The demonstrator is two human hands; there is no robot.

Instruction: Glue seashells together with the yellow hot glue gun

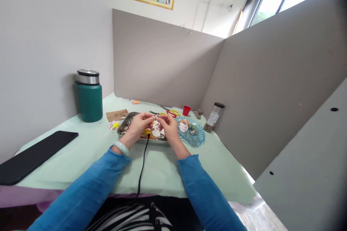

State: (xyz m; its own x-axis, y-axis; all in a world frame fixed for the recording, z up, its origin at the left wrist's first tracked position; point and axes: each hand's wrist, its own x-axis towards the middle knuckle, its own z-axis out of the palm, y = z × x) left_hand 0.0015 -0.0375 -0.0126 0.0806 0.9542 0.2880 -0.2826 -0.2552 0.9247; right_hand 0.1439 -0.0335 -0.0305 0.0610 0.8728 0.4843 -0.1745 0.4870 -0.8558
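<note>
My left hand (140, 125) and my right hand (168, 125) meet above a metal tray (121, 135), their fingertips pinched together. Whatever small thing sits between them is too tiny to name. Below, the tray holds shells, white round pieces and other small bits. A yellow-orange thing (147, 132) with a black cable (143, 162) running toward me lies under my hands. Right of my right hand, a blue shell-shaped plate (199, 139) carries a white round piece (183, 126) and greenish bits. Behind my hands lie scissors with yellow and red handles (173, 113).
A green flask (90, 97) stands at the left, near a black flat mat (40, 155). A brown card (117, 115) and a disc with a yellow star (115, 125) lie left of the tray. Behind are a red cup (186, 110), a lidded jar (214, 117) and grey partitions (165, 57).
</note>
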